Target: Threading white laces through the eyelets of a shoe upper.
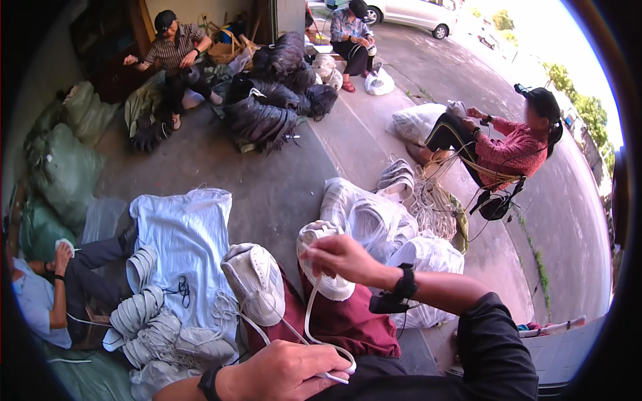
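Observation:
Two white shoe uppers rest over my knees on dark red cloth [374, 319]: the left shoe upper [257, 287] stands alone, and the right shoe upper [340, 287] is under my right hand [344, 260]. The fingers of that hand are pinched together at its top, where a white shoelace [307, 321] runs up to them. Down near my lap, my left hand [294, 369] is closed on the same lace, with a loop and a loose end sticking out past the fingers. Another length of lace leads from the left upper toward this hand.
Stacked grey-white uppers [150, 327] lie left on a pale blue cloth [184, 227]. Plastic bags of uppers [368, 217] and a lace bundle [435, 214] sit right. Beyond are dark bundled uppers [267, 107], green sacks [63, 174] and several seated people, one [511, 144] at right.

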`<move>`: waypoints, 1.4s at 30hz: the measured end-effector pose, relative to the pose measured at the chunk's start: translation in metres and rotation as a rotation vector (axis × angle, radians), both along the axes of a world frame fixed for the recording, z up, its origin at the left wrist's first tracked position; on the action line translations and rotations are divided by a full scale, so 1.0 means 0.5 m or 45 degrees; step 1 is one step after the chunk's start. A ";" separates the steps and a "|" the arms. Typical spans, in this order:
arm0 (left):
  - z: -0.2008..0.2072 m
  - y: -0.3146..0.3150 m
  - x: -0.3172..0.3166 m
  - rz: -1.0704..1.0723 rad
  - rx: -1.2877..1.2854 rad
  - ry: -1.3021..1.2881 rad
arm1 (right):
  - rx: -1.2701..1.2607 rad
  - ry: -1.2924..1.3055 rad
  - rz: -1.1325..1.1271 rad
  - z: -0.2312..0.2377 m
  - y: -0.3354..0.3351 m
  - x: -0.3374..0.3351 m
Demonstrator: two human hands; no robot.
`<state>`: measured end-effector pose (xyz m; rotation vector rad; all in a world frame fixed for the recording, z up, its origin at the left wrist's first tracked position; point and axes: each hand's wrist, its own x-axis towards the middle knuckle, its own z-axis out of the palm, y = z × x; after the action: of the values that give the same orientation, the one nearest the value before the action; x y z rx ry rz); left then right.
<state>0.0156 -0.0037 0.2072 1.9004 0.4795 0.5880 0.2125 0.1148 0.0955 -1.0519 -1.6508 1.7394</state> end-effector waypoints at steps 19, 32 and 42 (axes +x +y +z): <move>-0.051 -0.050 -0.103 0.016 0.084 -0.180 | 0.049 -0.237 0.083 -0.255 -0.058 -0.206; -0.077 -0.057 -0.124 -0.022 0.023 -0.234 | 0.263 -0.393 0.107 -0.260 -0.048 -0.280; -0.089 -0.058 -0.118 -0.036 0.004 -0.285 | 0.437 -0.483 0.132 -0.249 -0.048 -0.299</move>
<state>-0.0433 -0.0325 0.1629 1.8146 0.3065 0.7724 0.0631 0.0906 -0.0291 -1.1954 -2.1770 1.2993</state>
